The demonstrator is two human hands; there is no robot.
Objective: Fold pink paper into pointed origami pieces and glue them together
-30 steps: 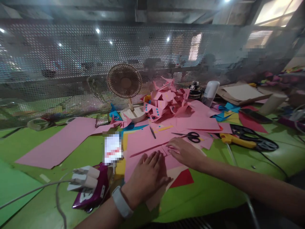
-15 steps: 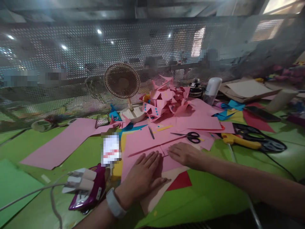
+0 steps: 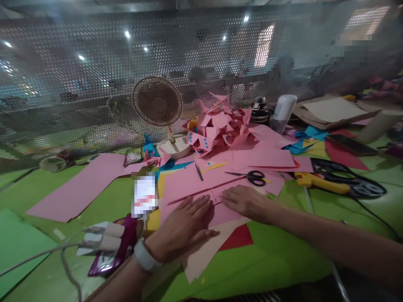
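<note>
My left hand (image 3: 185, 220) lies flat on a folded sheet of pink paper (image 3: 225, 214), fingers stretched out and the thumb pointing right. On the same paper, to the right, my right hand (image 3: 247, 204) rests palm down with its fingertips near a crease. Neither hand grips anything. Black-handled scissors (image 3: 255, 178) lie just beyond my right hand, their blades pointing left. A thin dark pointed tool (image 3: 199, 172) sits farther back on the pink sheets. Beneath my left hand a pale pink sheet (image 3: 201, 256) and a red piece of paper (image 3: 237, 238) stick out.
Behind the sheets stands a heap of folded pink paper (image 3: 217, 128) with a small fan (image 3: 157, 102) to its left. A yellow-handled glue gun (image 3: 324, 183) lies at right. White plugs (image 3: 105, 237) and a purple packet (image 3: 108, 258) are at left, on the green table (image 3: 239, 272).
The view has shifted slightly. Both hands stay flat on the pink paper, with the left hand a little farther left in view; nothing has been picked up or let go.
</note>
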